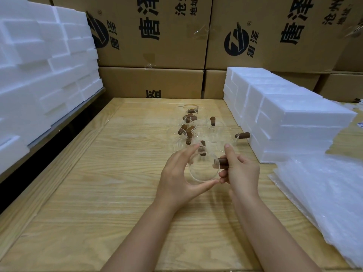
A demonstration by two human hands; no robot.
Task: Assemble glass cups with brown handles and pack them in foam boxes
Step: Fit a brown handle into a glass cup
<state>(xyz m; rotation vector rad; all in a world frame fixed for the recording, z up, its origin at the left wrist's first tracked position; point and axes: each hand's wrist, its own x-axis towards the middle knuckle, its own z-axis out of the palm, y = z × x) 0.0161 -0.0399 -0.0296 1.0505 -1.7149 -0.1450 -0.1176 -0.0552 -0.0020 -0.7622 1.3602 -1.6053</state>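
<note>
The clear round glass cup (203, 170) is held just above the pale wooden worktop (98, 193), fingers of the left hand (176, 179) curled round its rim, while the right hand (242, 173) pinches the short brown cylindrical handle (223, 163), whose long axis runs rightward from the cup's side into that hand. Whether the handle is fully seated is unclear: the right fingers hide its far end.

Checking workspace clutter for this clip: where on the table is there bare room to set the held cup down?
Bare table lies left of the left hand, out to its left edge and down to the near edge. Crowded: the loose cups behind the held cup, nearly reaching the foam boxes on the right; plastic bags cover the right front.
</note>
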